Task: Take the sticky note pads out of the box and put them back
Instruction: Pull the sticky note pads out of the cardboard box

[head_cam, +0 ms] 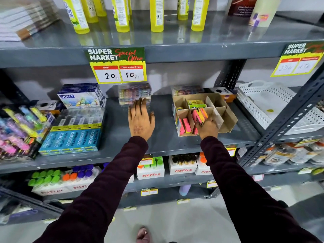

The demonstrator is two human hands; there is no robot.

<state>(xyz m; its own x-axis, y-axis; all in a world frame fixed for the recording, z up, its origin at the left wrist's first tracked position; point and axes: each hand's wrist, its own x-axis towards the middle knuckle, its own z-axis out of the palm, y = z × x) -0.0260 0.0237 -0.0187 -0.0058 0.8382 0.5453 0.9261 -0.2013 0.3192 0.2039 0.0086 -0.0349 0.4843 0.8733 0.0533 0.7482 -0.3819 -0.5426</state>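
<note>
A brown cardboard box [228, 118] with dividers stands on the grey middle shelf [163, 142], right of centre. Pink, orange and yellow sticky note pads [199, 115] fill its middle front compartment, and more pink pads [186, 125] stand in the left front one. Green and yellow pads [195, 103] lie in a rear compartment. My right hand [207, 128] grips the stack of pads in the middle compartment from the front. My left hand [141, 118] lies flat on the bare shelf to the left of the box, fingers spread, holding nothing.
Blue pencil boxes [70, 139] and a DOMS box [80, 97] sit at the left of the shelf. Clear packs [134, 92] stand behind my left hand. A white perforated basket [273, 106] is at the right. Yellow bottles [121, 14] line the shelf above.
</note>
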